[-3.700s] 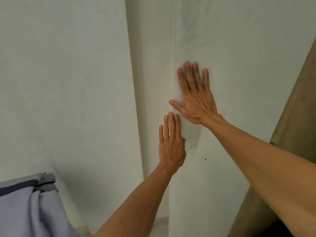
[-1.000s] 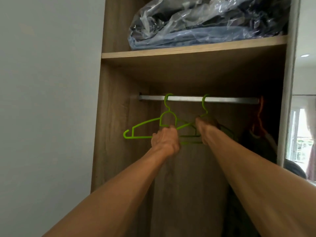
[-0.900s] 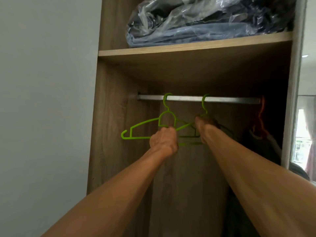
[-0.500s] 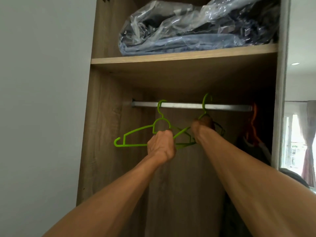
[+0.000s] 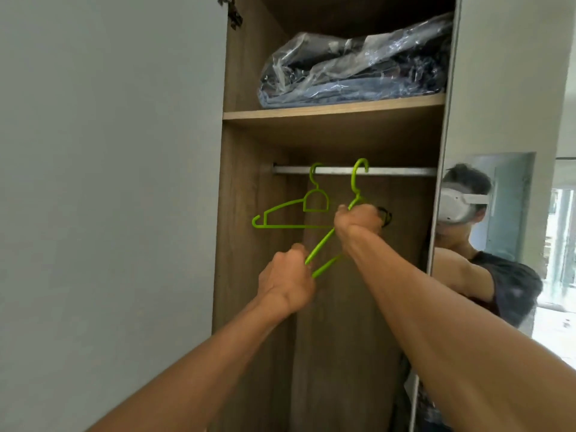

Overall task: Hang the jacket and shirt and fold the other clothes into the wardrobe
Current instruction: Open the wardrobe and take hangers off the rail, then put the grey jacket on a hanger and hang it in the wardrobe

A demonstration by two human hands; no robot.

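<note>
Hands first: what have they got?

Both are on one green hanger. My right hand is clenched round the tilted hanger just under its hook. My left hand, lower and nearer to me, grips the low end of the same hanger, fingers curled round it.

Hook on the rail or off it?

From this view I cannot tell. The hook stands above my right hand and crosses the rail, its top higher than the rail; whether they touch I can't make out.

Anything else hanging?

One second hanger, also green, hangs level on the rail, up and to the left of my right hand. Its bottom bar runs as far as that hand.

And the wardrobe?

It stands open in front of both hands. Above them is a shelf carrying a plastic-wrapped bundle of dark cloth. Right of my right hand, a mirror shows a person in a white headset.
</note>
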